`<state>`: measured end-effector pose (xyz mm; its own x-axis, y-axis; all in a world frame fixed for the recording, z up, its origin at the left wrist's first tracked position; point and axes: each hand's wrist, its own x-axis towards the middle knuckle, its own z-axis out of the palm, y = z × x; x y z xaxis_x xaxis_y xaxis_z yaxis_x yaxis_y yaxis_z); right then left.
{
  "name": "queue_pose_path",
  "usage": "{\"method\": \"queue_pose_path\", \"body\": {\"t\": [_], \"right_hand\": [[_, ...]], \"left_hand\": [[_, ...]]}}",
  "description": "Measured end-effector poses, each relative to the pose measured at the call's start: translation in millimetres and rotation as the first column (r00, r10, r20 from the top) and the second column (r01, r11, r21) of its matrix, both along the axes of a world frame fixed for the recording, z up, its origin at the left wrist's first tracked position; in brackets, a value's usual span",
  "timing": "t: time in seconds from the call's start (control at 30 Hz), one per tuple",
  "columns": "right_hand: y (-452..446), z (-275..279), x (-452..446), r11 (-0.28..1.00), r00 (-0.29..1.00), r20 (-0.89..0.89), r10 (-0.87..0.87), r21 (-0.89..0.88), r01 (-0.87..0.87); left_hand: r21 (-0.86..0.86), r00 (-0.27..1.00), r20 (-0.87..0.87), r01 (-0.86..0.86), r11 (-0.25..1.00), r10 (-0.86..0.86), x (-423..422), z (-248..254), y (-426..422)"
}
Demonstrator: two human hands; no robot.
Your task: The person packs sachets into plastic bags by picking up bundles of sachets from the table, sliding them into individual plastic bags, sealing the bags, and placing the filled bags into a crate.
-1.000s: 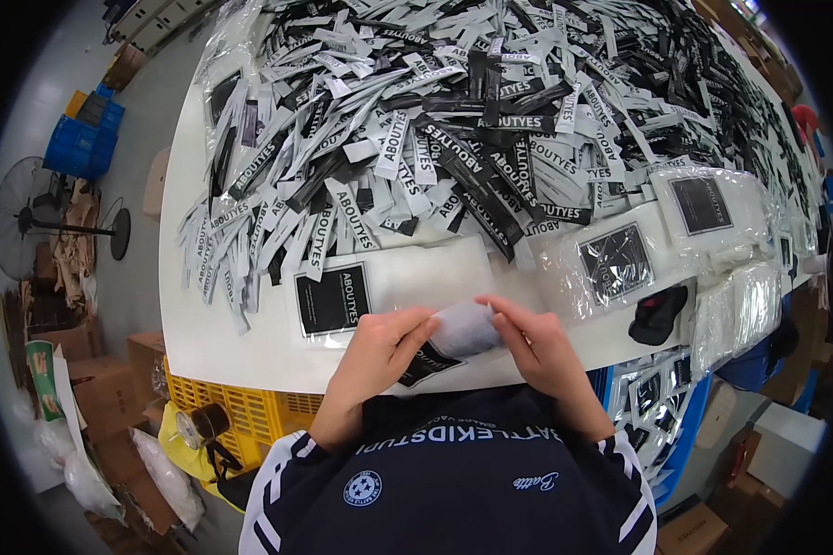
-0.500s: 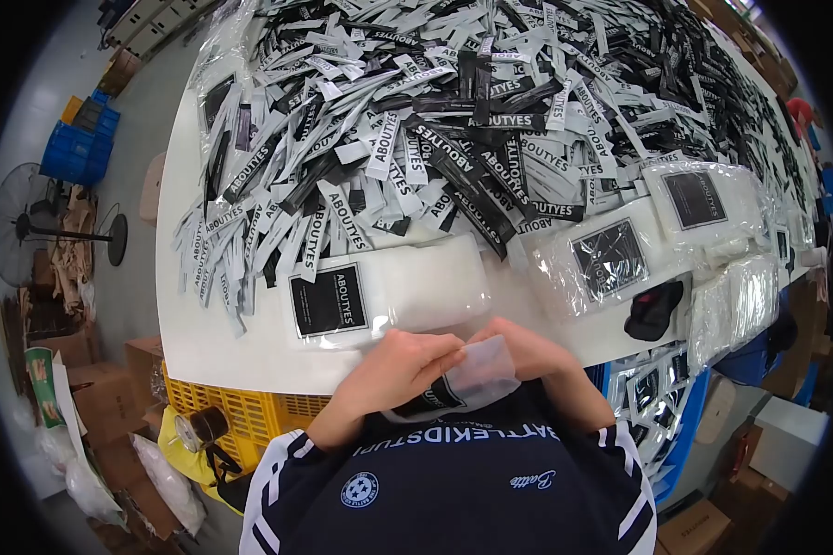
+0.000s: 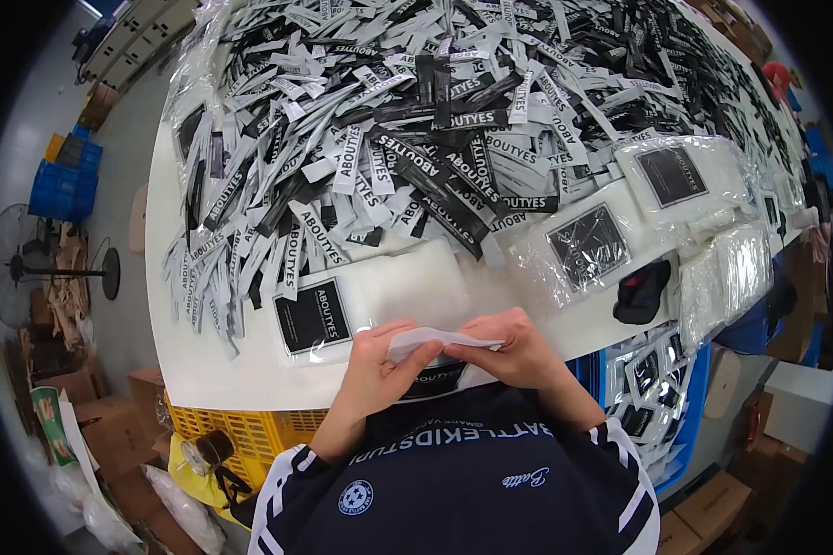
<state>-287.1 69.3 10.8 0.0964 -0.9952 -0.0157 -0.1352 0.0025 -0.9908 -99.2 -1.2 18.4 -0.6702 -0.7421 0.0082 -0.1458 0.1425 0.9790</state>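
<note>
Close to my chest, at the table's front edge, I hold a frosted plastic bag (image 3: pixel 446 340) with a black ABOUTYES label on its lower part. My left hand (image 3: pixel 379 368) pinches the left side of its upper edge, thumb on the near face. The right side of that edge is gripped by my right hand (image 3: pixel 511 350), fingers curled. Whether anything is inside the bag cannot be seen. Just beyond my left hand lies a stack of frosted bags (image 3: pixel 379 296) with a black label on top.
A large heap of black and white ABOUTYES stick sachets (image 3: pixel 416 120) covers the far table. Clear-wrapped packs (image 3: pixel 583 248) and a black pouch-like item (image 3: pixel 642 292) lie to the right. Below are a yellow crate (image 3: pixel 236 430) and a blue bin (image 3: pixel 685 435) of labelled packets.
Both hands have shifted along the bag's edge, which now stretches level between them. The bag has turned more upright, its label hanging below my thumbs. My view has shifted slightly right.
</note>
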Motion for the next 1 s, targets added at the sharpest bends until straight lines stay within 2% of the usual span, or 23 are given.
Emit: {"method": "queue_pose_path", "body": {"t": [0.13, 0.17, 0.23, 0.27, 0.37, 0.43, 0.5, 0.53, 0.6, 0.63, 0.67, 0.73, 0.8, 0.87, 0.97, 1.0], "right_hand": [[1.4, 7.3, -10.3, 0.997, 0.996, -0.062, -0.058, -0.049, 0.055], [1.8, 8.0, -12.0, 0.995, 0.993, -0.093, -0.077, -0.065, 0.071], [1.9, 11.0, -8.9, 0.991, 0.991, -0.005, -0.131, -0.024, 0.131], [1.8, 12.5, -7.7, 0.987, 0.986, 0.038, -0.159, -0.003, 0.160], [16.5, 14.1, -31.0, 0.991, 0.987, -0.116, -0.115, -0.085, 0.105], [37.9, 38.9, -67.4, 0.997, 0.940, -0.333, -0.078, 0.001, 0.083], [70.6, 65.6, -105.5, 0.981, 0.777, -0.614, 0.143, 0.195, -0.026], [77.7, 72.2, -106.4, 0.977, 0.700, -0.705, 0.117, 0.209, 0.048], [86.9, 79.8, -106.3, 0.958, 0.510, -0.856, 0.083, 0.209, 0.196], [77.1, 79.8, -104.7, 0.980, 0.569, -0.820, 0.064, 0.159, 0.118], [58.4, 77.9, -101.7, 0.994, 0.625, -0.779, 0.050, 0.099, 0.044], [19.0, 52.7, -93.1, 0.999, 0.707, -0.706, -0.043, -0.045, 0.015], [-37.2, 17.9, -80.3, 0.971, 0.779, -0.589, -0.213, -0.217, 0.101], [-88.9, -12.4, -62.6, 0.877, 0.704, -0.567, -0.428, -0.447, 0.173], [-129.7, -40.8, -59.5, 0.866, 0.541, -0.700, -0.467, -0.487, 0.118], [-131.1, -36.5, -66.8, 0.915, 0.521, -0.754, -0.400, -0.363, 0.178]], "left_hand": [[0.048, 0.997, 0.069, 0.024, 0.999, -0.027, -1.6, -2.6, 3.1], [-0.011, 0.998, 0.062, 0.028, 1.000, -0.027, -4.3, -3.6, 4.7], [-0.126, 0.998, 0.052, 0.035, 0.991, -0.029, -11.9, -5.7, 10.6], [-0.126, 0.997, 0.070, 0.039, 0.991, -0.031, -14.9, -5.5, 12.6], [-0.211, 0.969, 0.125, 0.236, 0.949, -0.213, -20.0, -8.1, 3.5], [-0.241, 0.986, 0.117, 0.142, 0.960, -0.116, -16.5, -8.4, 3.1], [-0.280, 0.991, 0.133, 0.015, 0.960, 0.023, 0.1, -12.6, -0.1], [-0.294, 0.980, 0.175, -0.040, 0.955, 0.095, 12.8, -19.9, -3.2], [-0.438, 0.950, 0.193, -0.142, 0.888, 0.247, 24.3, -32.3, -9.7], [-0.506, 0.926, 0.194, -0.187, 0.842, 0.323, 28.3, -34.9, -10.6], [-0.496, 0.924, 0.260, -0.122, 0.860, 0.280, 30.6, -33.7, -11.9], [-0.568, 0.901, 0.319, -0.067, 0.820, 0.294, 23.4, -33.5, -7.0], [-0.605, 0.890, 0.347, -0.029, 0.796, 0.296, 22.4, -37.9, -5.2], [-0.609, 0.894, 0.351, -0.008, 0.793, 0.279, 29.3, -54.0, -6.4], [-0.547, 0.906, 0.328, -0.050, 0.836, 0.268, 32.9, -54.9, -7.9], [-0.542, 0.914, 0.316, -0.048, 0.839, 0.257, 34.3, -55.8, -9.3]]}}
